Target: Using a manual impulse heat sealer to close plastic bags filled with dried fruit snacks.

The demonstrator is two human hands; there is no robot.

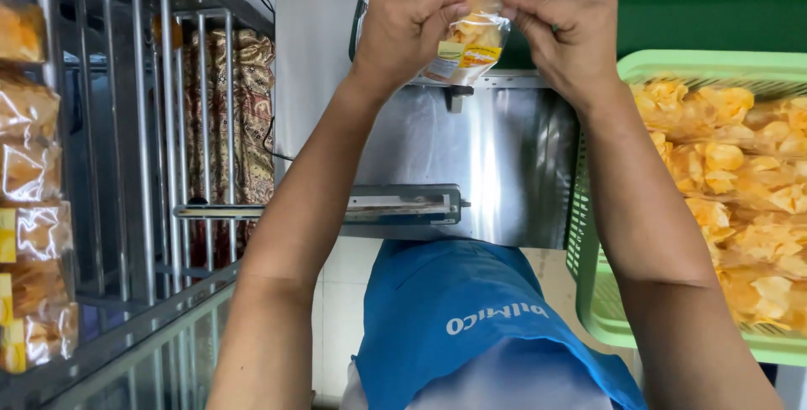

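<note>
Far left of the sealing machine (471, 166), finished packets of chips (29, 233) sit stacked on a metal rack (143, 149), so plenty of bags look done already. Moving in, the sealer's arm (395, 206) lies flat on the near edge of the steel machine, nothing under it. Above the machine, the left hand (403, 27) pinches one top corner of a small clear bag of chips (471, 40), and the right hand (563, 23) pinches the other, both clenched on the plastic, holding the bag up in the air over the machine's far side. Its mouth looks pulled taut between the fingers; whether it is sealed, I cannot tell. Right of the machine, a green basket (605, 309) brims with more bagged chips (740, 183), apparently waiting their turn.
</note>
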